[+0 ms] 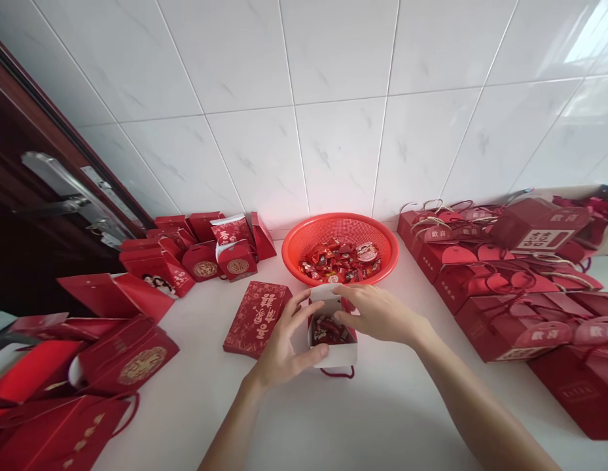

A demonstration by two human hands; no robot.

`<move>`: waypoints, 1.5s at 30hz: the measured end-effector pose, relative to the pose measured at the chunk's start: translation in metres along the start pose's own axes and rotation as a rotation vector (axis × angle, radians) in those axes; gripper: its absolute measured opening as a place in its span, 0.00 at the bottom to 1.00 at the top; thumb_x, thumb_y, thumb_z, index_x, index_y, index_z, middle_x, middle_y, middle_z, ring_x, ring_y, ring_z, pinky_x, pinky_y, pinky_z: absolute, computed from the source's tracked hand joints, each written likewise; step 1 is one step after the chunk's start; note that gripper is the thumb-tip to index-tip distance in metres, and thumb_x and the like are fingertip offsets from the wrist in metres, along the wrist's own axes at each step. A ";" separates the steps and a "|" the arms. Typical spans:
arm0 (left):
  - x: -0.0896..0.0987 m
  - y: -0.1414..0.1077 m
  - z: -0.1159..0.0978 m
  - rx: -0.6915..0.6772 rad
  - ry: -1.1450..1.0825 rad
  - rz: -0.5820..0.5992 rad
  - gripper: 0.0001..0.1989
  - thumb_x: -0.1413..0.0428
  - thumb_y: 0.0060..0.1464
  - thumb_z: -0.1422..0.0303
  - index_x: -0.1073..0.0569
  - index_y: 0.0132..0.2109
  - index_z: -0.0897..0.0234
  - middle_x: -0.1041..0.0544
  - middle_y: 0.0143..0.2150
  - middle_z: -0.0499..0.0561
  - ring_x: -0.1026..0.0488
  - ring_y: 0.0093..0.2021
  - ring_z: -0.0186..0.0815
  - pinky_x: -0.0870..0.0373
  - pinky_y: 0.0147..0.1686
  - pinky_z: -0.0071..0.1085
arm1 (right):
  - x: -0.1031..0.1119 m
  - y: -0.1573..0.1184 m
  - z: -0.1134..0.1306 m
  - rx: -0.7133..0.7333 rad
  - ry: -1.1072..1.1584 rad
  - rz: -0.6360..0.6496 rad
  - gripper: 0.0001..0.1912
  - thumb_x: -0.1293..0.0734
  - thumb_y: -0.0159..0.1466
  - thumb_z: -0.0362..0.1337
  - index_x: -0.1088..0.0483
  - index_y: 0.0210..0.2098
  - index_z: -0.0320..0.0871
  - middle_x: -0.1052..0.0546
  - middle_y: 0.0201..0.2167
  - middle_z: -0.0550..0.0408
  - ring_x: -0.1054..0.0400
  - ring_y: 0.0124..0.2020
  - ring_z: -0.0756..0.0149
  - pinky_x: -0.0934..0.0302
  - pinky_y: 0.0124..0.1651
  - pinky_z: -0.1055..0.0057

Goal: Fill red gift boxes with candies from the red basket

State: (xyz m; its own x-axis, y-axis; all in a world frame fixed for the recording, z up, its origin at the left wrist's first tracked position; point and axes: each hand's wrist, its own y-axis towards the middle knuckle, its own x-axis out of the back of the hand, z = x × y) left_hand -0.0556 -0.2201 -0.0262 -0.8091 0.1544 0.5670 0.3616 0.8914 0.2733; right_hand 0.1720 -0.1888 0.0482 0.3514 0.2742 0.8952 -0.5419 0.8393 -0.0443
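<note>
Left hand: was open, curved along the left side of a small red cardboard box with white flaps, thumb by the front flap.
Right hand: bent over the far right edge; whether it gripped a flap, I could not tell.
Small box: stood open on the white tabletop, red-wrapped sweets inside.
Round orange-red plastic basket: sat just behind, holding similar sweets.

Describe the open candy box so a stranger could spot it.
Find the red plastic mesh basket on the white tabletop. Just in front, between the left hand and right hand, sits the candy box. Only this box has both hands at it, wrapped candies showing inside.
</note>
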 end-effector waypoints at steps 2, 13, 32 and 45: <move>-0.001 0.000 0.001 0.016 0.014 0.036 0.33 0.39 0.55 0.49 0.32 0.65 0.49 0.46 0.73 0.54 0.46 0.72 0.55 0.43 0.68 0.51 | -0.003 0.002 -0.001 0.019 0.031 0.005 0.20 0.36 0.68 0.42 0.33 0.58 0.44 0.22 0.36 0.51 0.30 0.35 0.61 0.46 0.33 0.70; -0.005 -0.001 0.004 0.106 0.080 0.071 0.31 0.46 0.62 0.50 0.39 0.69 0.48 0.46 0.73 0.54 0.50 0.73 0.57 0.43 0.67 0.56 | 0.002 0.003 -0.009 0.180 0.102 0.048 0.19 0.38 0.70 0.41 0.33 0.59 0.47 0.24 0.31 0.56 0.33 0.29 0.64 0.45 0.32 0.71; -0.001 0.001 -0.006 0.041 -0.107 -0.176 0.05 0.48 0.52 0.69 0.33 0.39 0.59 0.29 0.60 0.55 0.31 0.60 0.48 0.34 0.58 0.45 | 0.010 0.002 -0.025 0.058 0.106 0.089 0.04 0.33 0.62 0.31 0.31 0.37 0.42 0.24 0.34 0.54 0.32 0.32 0.66 0.47 0.31 0.73; 0.009 0.002 -0.009 -0.004 -0.028 -0.054 0.17 0.41 0.52 0.56 0.25 0.45 0.60 0.21 0.45 0.53 0.24 0.46 0.46 0.28 0.46 0.39 | 0.016 -0.001 -0.032 0.052 0.189 0.166 0.04 0.35 0.66 0.37 0.32 0.38 0.43 0.24 0.39 0.51 0.31 0.34 0.64 0.40 0.34 0.71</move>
State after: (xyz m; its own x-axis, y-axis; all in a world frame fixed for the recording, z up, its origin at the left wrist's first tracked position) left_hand -0.0585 -0.2210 -0.0137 -0.8402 0.1183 0.5292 0.3188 0.8972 0.3056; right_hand 0.2023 -0.1707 0.0482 0.3878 0.4932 0.7787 -0.6408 0.7515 -0.1569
